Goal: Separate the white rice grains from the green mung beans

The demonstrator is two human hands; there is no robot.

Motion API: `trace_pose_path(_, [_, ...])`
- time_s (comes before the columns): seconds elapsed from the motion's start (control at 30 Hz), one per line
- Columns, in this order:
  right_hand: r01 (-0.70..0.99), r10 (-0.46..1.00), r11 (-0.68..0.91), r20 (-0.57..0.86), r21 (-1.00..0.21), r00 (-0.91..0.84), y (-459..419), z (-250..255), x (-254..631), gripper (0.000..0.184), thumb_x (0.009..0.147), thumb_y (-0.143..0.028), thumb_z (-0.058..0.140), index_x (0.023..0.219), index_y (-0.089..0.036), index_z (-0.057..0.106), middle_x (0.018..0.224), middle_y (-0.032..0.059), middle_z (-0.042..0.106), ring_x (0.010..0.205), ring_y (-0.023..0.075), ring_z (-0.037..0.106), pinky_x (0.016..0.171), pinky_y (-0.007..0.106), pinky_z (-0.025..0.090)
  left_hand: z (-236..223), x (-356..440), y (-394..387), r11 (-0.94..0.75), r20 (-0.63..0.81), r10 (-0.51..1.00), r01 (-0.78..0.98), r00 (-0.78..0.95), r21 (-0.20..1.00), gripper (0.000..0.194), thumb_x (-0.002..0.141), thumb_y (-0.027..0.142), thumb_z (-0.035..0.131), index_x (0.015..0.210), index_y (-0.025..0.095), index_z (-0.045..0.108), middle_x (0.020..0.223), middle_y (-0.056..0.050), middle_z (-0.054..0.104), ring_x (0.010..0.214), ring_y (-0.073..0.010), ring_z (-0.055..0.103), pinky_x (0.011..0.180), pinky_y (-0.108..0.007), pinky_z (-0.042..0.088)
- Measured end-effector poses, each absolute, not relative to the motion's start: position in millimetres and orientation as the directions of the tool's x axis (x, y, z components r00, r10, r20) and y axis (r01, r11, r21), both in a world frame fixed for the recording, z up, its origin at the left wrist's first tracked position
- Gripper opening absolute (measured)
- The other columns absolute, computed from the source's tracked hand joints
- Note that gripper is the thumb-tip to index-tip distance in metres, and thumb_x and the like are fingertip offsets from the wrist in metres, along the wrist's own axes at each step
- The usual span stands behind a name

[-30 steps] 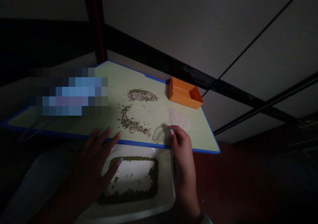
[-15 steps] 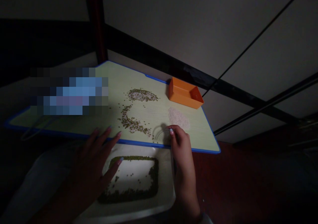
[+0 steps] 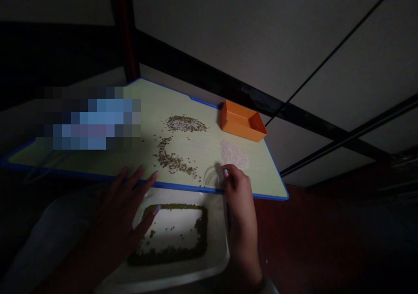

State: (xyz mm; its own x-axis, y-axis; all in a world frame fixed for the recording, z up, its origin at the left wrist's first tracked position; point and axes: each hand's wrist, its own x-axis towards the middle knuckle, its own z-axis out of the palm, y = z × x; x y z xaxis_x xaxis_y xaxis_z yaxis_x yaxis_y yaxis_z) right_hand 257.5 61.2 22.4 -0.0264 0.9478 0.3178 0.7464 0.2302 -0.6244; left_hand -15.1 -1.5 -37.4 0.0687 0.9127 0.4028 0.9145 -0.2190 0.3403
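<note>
At the far left of the surface, which is pale yellow-green with a blue edge, a pixelated blue patch hides whatever lies there. A thin pale loop shows beneath it, across the near edge.

Next comes the left hand, in deep shadow, palm down. Its grip is open and holds nothing visible; the fingers are spread, their tips over the blue edge, though whether they touch it I cannot tell. The thumb extends over a white basin that sits just below the edge. Inside, green grains line the border of the floor, with a few strays in the bare middle.

Above the basin, on the surface, a curved scatter of green and pale grains lies in front of a denser mixed mound.

To the right of the scatter, a clear curved piece is near the blue edge. The right hand has its grip closed on the piece's right side, thumb and fingertip pinched together. Just beyond lies a heap of pale grains, and behind that stands an orange box, open at the top.
</note>
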Motion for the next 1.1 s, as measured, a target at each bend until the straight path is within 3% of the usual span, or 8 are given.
trace_pose_path(0.2, [0.721,0.966,0.176,0.257,-0.671,0.004,60.7,25.1,256.3,0.028,0.092,-0.021,0.044,0.105,-0.024,0.069,0.097,0.0073,0.074,0.086,0.0221,0.065,0.078,0.034,0.045,-37.3,-14.8,-1.9,-0.188,0.371,0.927,0.921,0.051,0.342,0.058,0.093,0.044,0.038,0.150,0.035,0.034,0.162,-0.008,0.036,0.155,-0.0344,0.021,0.117,-0.068,0.031])
trace_pose_path(0.33, [0.682,0.964,0.199,0.265,-0.704,-0.008,60.7,25.2,255.3,0.026,0.093,-0.023,0.045,0.104,-0.024,0.068,0.100,0.0062,0.074,0.088,0.0218,0.064,0.078,0.033,0.045,-33.5,-14.5,-3.3,-0.149,0.319,0.947,0.919,0.027,0.365,0.057,0.093,0.047,0.036,0.148,0.033,0.041,0.163,-0.008,0.037,0.155,-0.0339,0.022,0.118,-0.068,0.029])
trace_pose_path(0.47, [0.675,0.959,0.205,0.283,-0.708,0.005,59.8,26.3,252.5,0.024,0.094,-0.024,0.045,0.103,-0.023,0.068,0.100,0.0069,0.074,0.087,0.0220,0.064,0.077,0.034,0.046,-28.2,-12.8,-4.9,-0.108,0.254,0.967,0.922,0.011,0.373,0.058,0.093,0.046,0.035,0.150,0.034,0.038,0.165,-0.008,0.034,0.156,-0.0347,0.019,0.116,-0.072,0.028])
trace_pose_path(1.1, [0.706,0.951,0.236,0.308,-0.668,-0.026,59.0,31.3,245.0,0.025,0.094,-0.022,0.044,0.103,-0.022,0.067,0.100,0.0077,0.075,0.089,0.0224,0.065,0.079,0.035,0.044,-31.1,-12.9,-4.8,-0.120,0.286,0.958,0.932,0.018,0.341,0.057,0.094,0.045,0.036,0.151,0.036,0.035,0.165,-0.008,0.034,0.156,-0.0346,0.020,0.115,-0.074,0.029])
